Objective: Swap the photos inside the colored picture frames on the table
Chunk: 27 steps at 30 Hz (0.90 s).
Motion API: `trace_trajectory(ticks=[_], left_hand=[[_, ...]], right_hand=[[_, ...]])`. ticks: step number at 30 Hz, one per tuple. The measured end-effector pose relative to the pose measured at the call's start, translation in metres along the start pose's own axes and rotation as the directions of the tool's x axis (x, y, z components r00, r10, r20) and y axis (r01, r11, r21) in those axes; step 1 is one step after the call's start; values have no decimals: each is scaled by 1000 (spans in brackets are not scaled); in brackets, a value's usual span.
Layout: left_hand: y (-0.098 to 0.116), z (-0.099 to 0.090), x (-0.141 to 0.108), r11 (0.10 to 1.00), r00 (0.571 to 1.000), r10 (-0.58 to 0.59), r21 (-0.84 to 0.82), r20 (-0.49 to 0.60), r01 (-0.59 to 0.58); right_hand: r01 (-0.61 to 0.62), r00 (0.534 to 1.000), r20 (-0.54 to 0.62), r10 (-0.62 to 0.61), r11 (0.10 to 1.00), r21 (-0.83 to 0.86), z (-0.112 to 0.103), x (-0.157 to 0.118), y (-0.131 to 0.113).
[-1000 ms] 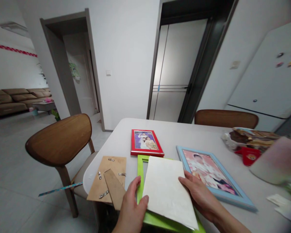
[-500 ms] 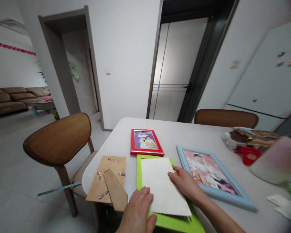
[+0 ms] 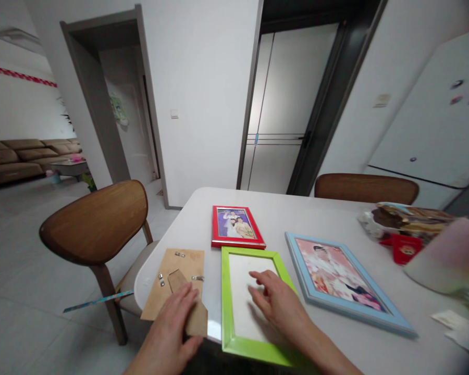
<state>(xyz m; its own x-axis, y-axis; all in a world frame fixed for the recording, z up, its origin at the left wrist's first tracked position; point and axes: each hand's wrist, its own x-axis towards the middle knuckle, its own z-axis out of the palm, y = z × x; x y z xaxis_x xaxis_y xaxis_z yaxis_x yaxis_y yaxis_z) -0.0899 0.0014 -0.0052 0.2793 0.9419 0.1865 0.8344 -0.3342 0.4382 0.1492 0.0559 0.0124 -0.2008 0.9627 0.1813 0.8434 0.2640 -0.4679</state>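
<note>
A green frame (image 3: 230, 341) lies at the near edge of the table, with a white sheet (image 3: 247, 291) lying inside its border. Over the sheet is my right hand (image 3: 281, 307), fingers apart and holding nothing. My left hand (image 3: 174, 325) rests on the brown stand leg (image 3: 197, 317) of a wooden backing board (image 3: 162, 302) with metal clips, left of the green frame. Its fingers lie fairly flat, and no grip around the leg shows. Behind the green frame is a red-framed photo (image 3: 236, 226). A blue-framed photo (image 3: 340, 281) lies to the right.
The white table (image 3: 297, 211) has a plastic bag (image 3: 402, 221), a red packet (image 3: 406, 249), a pale cylinder (image 3: 447, 258) and crumpled tissue (image 3: 455, 323) on its right. Wooden chairs stand at the left (image 3: 97, 224) and behind (image 3: 365, 187).
The white sheet now sits within the green frame's border instead of overlapping it. My left hand has moved left onto the backing board's leg. My right hand has come off the sheet's edge.
</note>
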Motion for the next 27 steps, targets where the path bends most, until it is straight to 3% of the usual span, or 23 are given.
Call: trace_trajectory(ticks=[3, 6, 9, 12, 15, 19, 23, 27], left_hand=[[-40, -11, -9, 981, 985, -160, 101, -65, 166], [-63, -11, -12, 972, 977, -178, 131, -120, 193], [-71, -6, -11, 977, 976, -156, 118, -154, 175], [-69, -7, -9, 987, 974, -121, 85, -192, 139], [-53, -10, -6, 998, 965, -40, 45, -260, 54], [-8, -7, 6, 995, 954, 94, 53, -285, -82], [42, 13, 22, 989, 977, 150, 11, -153, -150], [70, 32, 35, 985, 988, 152, -76, -15, -152]], right_hand=[[155, 986, 46, -160, 983, 97, 15, -4, -45], [220, 972, 72, -225, 973, 67, 36, -4, -83], [219, 970, 96, -222, 975, 42, 58, 0, -100], [205, 973, 79, -217, 969, 138, 65, 2, -99], [187, 979, 30, -201, 948, 259, 49, -2, -87], [184, 982, -7, -190, 939, 290, 8, -22, -57], [70, 997, 18, -75, 977, 200, -21, -46, -14], [-23, 999, 32, 19, 990, 139, -29, -60, 22]])
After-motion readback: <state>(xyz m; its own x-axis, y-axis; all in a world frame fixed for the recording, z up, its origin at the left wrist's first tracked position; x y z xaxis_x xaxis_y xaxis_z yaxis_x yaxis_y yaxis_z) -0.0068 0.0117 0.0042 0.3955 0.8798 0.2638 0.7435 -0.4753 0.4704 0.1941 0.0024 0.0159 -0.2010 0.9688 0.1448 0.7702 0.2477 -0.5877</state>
